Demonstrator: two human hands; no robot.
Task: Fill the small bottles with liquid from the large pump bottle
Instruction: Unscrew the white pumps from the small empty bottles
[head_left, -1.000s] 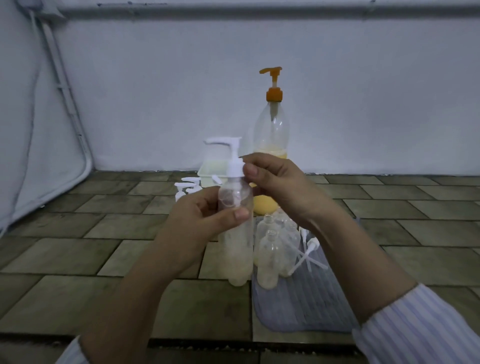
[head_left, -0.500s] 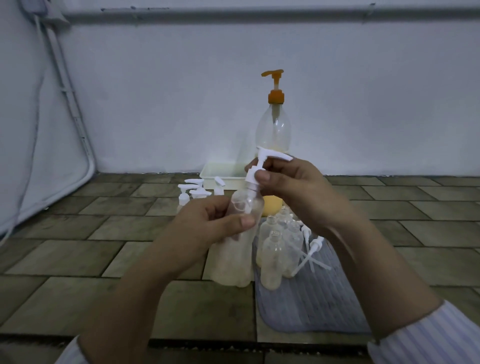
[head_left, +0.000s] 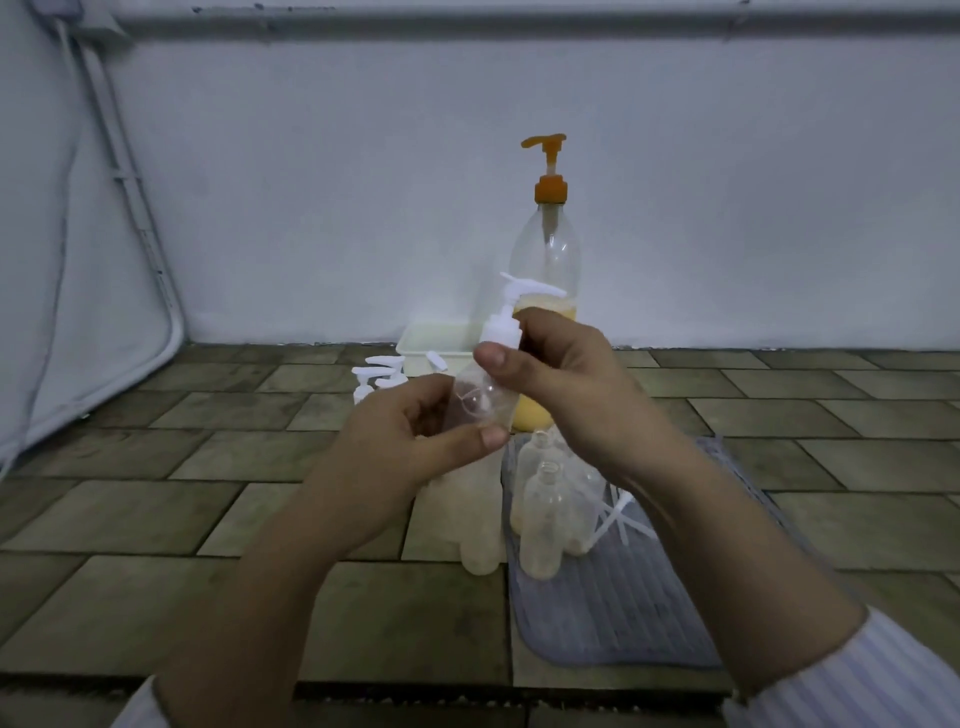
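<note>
Above the tiled floor (head_left: 156, 587), both hands hold one small bottle (head_left: 483, 402) in mid-air, tilted so that its neck leans up and to the right. The left hand (head_left: 400, 447) curls its fingers round the clear body, with the thumb laid across the front of it. The right hand (head_left: 561, 384) pinches the white pump cap (head_left: 506, 325) at the bottle's neck between thumb and fingers; the pump's nozzle juts to the right above the knuckles. Whether the cap is fully seated cannot be told.

Behind the hands, against the white wall (head_left: 753, 208), stands the large pump bottle (head_left: 545, 260), upright, with an orange pump head (head_left: 548, 166) and yellow liquid filling its lower part. Just to its left lies a shallow pale tray (head_left: 436, 343). In front of the tray stand a few capped small bottles (head_left: 376, 376), of which mainly the white pumps show.

Below the hands, a grey ribbed mat (head_left: 623, 613) lies on the floor. At its far end stands a cluster of open small bottles (head_left: 545, 514), uncapped and upright, and loose white pumps (head_left: 621, 514) with dip tubes lie beside them, partly hidden by the right forearm. One more clear bottle (head_left: 480, 540) stands just left of the mat's edge. Striped sleeve cuffs (head_left: 857, 680) show at the lower corners.
</note>
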